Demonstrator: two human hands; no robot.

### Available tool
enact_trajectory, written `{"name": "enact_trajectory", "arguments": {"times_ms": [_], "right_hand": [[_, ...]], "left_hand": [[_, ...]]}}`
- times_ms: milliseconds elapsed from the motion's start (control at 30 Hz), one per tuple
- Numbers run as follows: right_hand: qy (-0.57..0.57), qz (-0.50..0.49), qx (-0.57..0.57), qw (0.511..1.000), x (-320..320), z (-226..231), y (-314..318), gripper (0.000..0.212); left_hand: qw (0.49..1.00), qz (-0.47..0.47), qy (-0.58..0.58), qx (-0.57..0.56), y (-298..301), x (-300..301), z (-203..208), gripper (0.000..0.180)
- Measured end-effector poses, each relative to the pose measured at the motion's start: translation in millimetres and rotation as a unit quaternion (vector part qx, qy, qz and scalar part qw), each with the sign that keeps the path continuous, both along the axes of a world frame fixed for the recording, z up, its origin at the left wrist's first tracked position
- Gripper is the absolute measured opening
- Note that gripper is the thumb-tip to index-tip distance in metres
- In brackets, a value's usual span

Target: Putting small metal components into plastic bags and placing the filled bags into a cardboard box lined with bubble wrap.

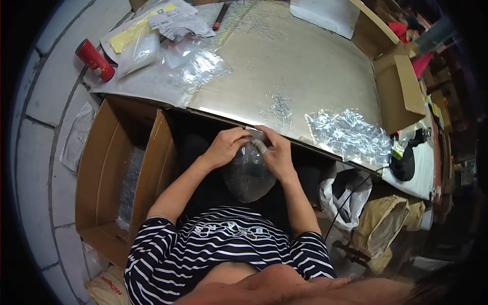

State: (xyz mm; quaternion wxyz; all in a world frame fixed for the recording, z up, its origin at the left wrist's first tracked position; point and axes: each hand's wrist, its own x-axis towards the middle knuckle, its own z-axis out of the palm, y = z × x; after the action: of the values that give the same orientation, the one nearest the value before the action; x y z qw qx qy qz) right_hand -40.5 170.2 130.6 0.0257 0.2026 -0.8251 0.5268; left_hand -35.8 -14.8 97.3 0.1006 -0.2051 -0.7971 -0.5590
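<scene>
At the near edge of the metal-topped table (305, 66), both hands meet over my lap. My left hand (227, 147) is closed, its fingers pinching the top of a clear plastic bag (249, 178). From the other side my right hand (276, 155) grips the mouth of the same bag, and one of its fingers has a pale wrapping. The bag hangs down rounded below the fingers; its contents are hard to make out. A small pale flat piece (255, 133) shows between the hands, partly covered by the fingers.
On the tabletop lie a heap of clear slim pieces (348, 133), a small pile of thin pins (277, 108), plastic bags (198, 66) and papers (178, 23). A red can (95, 60) stands at the left. Cardboard boxes (101, 168) flank me; sacks (381, 223) sit right.
</scene>
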Motion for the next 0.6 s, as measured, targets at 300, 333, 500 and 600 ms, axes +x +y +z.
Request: {"name": "enact_trajectory", "arguments": {"times_ms": [300, 333, 500, 600], "right_hand": [[-0.24, 0.089, 0.195, 0.947, 80.3, -111.5, 51.2, 0.018], [-0.234, 0.079, 0.233, 0.941, 82.5, -118.1, 52.5, 0.017], [-0.215, 0.012, 0.15, 0.965, 48.1, -79.8, 71.8, 0.018], [-0.034, -0.119, 0.059, 0.991, 5.0, -28.8, 62.8, 0.014]], "left_hand": [[0.929, -0.152, -0.307, -0.14, -0.4, 49.9, -73.4, 0.017], [0.935, -0.126, -0.305, -0.13, 1.8, 53.2, -85.3, 0.021], [0.946, -0.004, -0.303, -0.119, 12.2, 57.5, -105.6, 0.024], [0.957, 0.002, -0.287, -0.042, 9.5, 44.3, -101.3, 0.027]]}}
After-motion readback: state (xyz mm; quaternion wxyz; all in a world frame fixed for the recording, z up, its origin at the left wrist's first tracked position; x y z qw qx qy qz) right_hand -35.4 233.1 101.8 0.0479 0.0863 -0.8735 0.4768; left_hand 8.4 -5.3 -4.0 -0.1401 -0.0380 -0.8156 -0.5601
